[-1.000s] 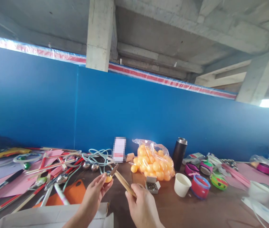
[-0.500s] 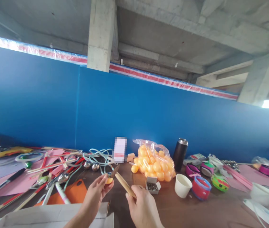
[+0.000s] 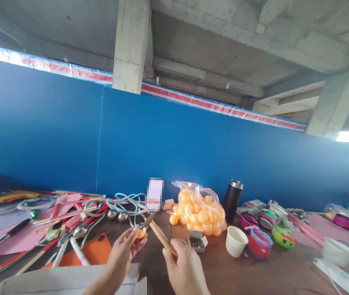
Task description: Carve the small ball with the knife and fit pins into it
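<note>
My left hand (image 3: 128, 246) grips an orange ball (image 3: 142, 232), like a ping-pong ball, between thumb and fingers. My right hand (image 3: 185, 262) is wrapped round the wooden handle of a hammer (image 3: 161, 235). The hammer's dark metal head is right at the top of the ball; I cannot tell whether a nail or other small part sits between them. Just beyond my right hand, a small open box (image 3: 196, 241) holds many little dark metal pieces. Behind it, a clear plastic bag (image 3: 200, 211) is full of similar orange balls.
A black bottle (image 3: 233, 200), a white paper cup (image 3: 236, 241) and colourful wristband-like items (image 3: 259, 243) stand on the right. Leftward lie sticks, pens, an orange sheet (image 3: 96, 248), pale blue cord (image 3: 128, 203) and metal balls (image 3: 122, 216). A cardboard piece (image 3: 69, 280) is at the near edge.
The hammer head and the ball have shifted very slightly against each other, and more of the ball shows. Both hands keep their grips. The view has moved a little.
</note>
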Tool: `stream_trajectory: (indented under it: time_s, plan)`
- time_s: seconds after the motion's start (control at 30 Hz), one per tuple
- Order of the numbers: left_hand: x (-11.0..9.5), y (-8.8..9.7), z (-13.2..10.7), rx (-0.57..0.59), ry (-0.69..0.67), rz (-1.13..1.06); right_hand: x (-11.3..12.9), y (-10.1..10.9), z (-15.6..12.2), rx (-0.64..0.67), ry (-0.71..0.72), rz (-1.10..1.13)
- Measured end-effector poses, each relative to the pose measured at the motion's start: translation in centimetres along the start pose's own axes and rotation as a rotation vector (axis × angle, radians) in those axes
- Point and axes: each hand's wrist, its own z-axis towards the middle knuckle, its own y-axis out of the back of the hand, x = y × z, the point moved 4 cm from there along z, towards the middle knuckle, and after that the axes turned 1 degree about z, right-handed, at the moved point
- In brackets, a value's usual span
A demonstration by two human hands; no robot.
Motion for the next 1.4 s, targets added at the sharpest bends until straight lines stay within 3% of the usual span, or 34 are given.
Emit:
stream_trajectory:
  time_s: [1.4]
  plan:
    - [0.12,-0.11,-0.08,-0.001,0.006,0.032,0.26,0.34,0.01,0.015,-0.006,-0.012]
